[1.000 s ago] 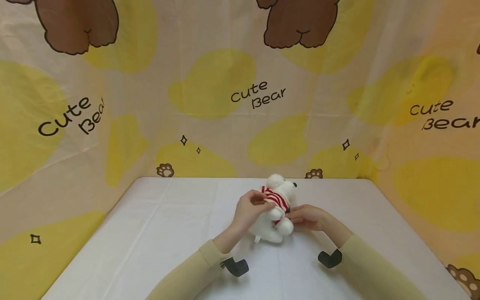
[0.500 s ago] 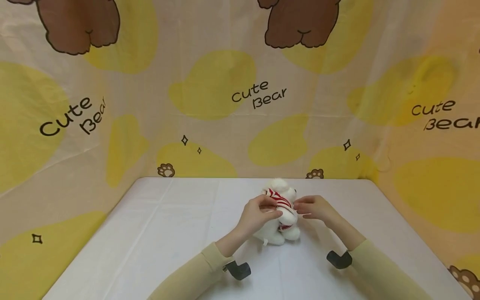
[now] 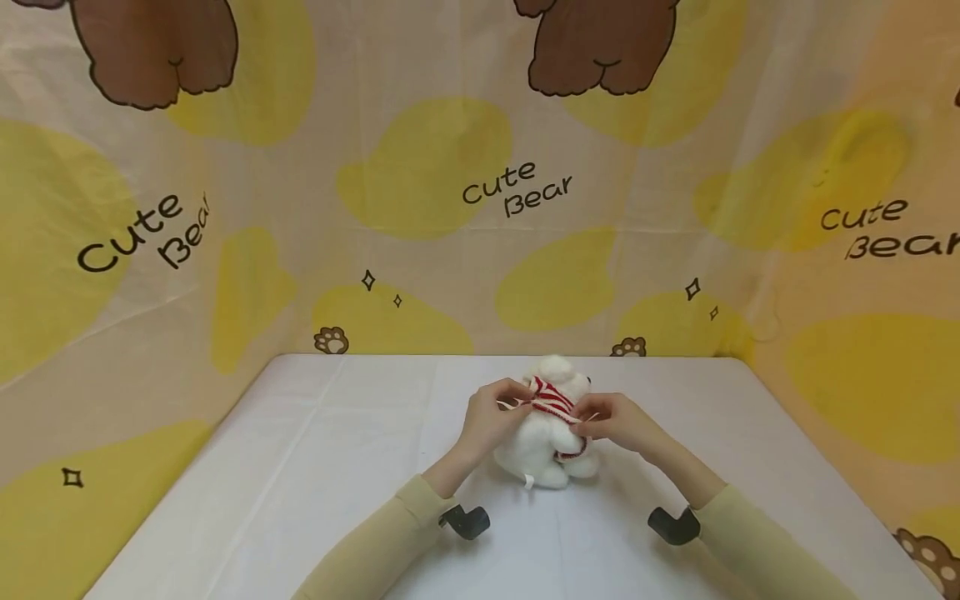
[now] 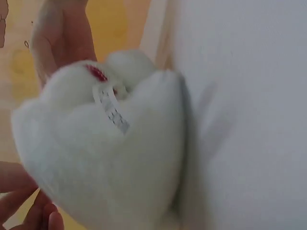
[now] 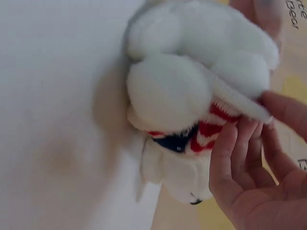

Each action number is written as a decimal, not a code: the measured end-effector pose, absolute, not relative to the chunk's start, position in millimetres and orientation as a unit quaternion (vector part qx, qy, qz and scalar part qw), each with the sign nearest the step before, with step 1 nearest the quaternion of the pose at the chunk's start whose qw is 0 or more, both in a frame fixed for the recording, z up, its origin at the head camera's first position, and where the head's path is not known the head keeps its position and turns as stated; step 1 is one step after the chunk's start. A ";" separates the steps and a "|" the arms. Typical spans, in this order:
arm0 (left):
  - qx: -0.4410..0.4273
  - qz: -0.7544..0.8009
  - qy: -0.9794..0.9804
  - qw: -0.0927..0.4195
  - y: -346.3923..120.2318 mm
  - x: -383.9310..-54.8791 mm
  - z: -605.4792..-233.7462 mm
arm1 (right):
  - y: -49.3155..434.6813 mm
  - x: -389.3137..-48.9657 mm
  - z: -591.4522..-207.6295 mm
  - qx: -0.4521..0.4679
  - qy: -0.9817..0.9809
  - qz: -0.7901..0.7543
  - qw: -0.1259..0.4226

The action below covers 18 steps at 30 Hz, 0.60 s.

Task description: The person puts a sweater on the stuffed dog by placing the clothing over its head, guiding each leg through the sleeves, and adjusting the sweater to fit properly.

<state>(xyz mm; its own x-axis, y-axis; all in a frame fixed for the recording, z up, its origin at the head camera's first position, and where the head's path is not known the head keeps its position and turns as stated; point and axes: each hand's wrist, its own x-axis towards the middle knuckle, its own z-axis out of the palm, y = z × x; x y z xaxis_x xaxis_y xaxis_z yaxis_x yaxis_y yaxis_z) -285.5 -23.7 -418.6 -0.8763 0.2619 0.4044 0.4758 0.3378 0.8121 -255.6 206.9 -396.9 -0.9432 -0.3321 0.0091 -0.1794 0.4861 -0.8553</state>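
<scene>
A white plush toy (image 3: 521, 457) sits on the white table, its back partly toward the head camera and its dark nose toward the back right. It wears a red-and-white striped knit sweater (image 3: 553, 398). My left hand (image 3: 487, 425) pinches the sweater's edge at the toy's left side between thumb and fingers. On the other side, my right hand (image 3: 624, 423) pinches the hem, which the right wrist view shows drawn out from the body. There, a navy patch (image 5: 175, 141) shows on the sweater's front. A printed tag (image 4: 114, 110) hangs from the toy's rear in the left wrist view.
The white table (image 3: 337, 467) ends at a fabric backdrop (image 3: 420, 183) with yellow patches and "Cute Bear" lettering, which also rises on both sides. Black wrist mounts (image 3: 468, 522) stick out inward from both sleeves.
The plush toy has gone from tilted to sitting more upright. My right hand has let go lower down, moved up and taken the sweater's hem. My left hand has shifted its pinch along the sweater.
</scene>
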 end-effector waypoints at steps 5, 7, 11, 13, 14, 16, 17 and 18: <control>-0.261 -0.474 -0.829 0.142 -29.1 -297.6 -436.4 | 215.2 -258.1 -401.1 -0.176 0.829 -0.518 0.116; -0.278 -0.465 -0.826 0.157 -28.0 -301.1 -442.0 | 216.6 -258.9 -403.2 -0.191 0.814 -0.532 0.136; -0.303 -0.479 -0.811 0.146 -23.4 -303.7 -447.2 | 220.3 -259.2 -407.4 -0.199 0.779 -0.563 0.190; -0.311 -0.492 -0.804 0.123 -21.3 -302.2 -446.4 | 224.0 -258.6 -408.5 -0.208 0.767 -0.567 0.215; -0.317 -0.496 -0.801 0.111 -20.5 -300.8 -445.4 | 226.0 -258.1 -408.6 -0.215 0.763 -0.566 0.226; -0.323 -0.500 -0.798 0.088 -18.7 -297.3 -443.0 | 230.1 -257.0 -408.1 -0.238 0.758 -0.555 0.245; -0.325 -0.502 -0.798 0.078 -18.3 -294.8 -441.2 | 231.6 -256.5 -407.6 -0.250 0.756 -0.549 0.253; -0.327 -0.502 -0.798 0.070 -18.1 -292.5 -439.8 | 233.1 -255.9 -406.7 -0.264 0.755 -0.542 0.258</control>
<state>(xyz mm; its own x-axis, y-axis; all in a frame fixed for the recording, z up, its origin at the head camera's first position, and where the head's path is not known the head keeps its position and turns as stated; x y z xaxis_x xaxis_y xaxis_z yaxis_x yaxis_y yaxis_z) -292.5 -18.1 -439.8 -0.7768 0.4506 0.4400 0.5916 0.2823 0.7552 -255.9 233.1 -406.7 -0.7278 -0.6781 -0.1028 -0.1194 0.2729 -0.9546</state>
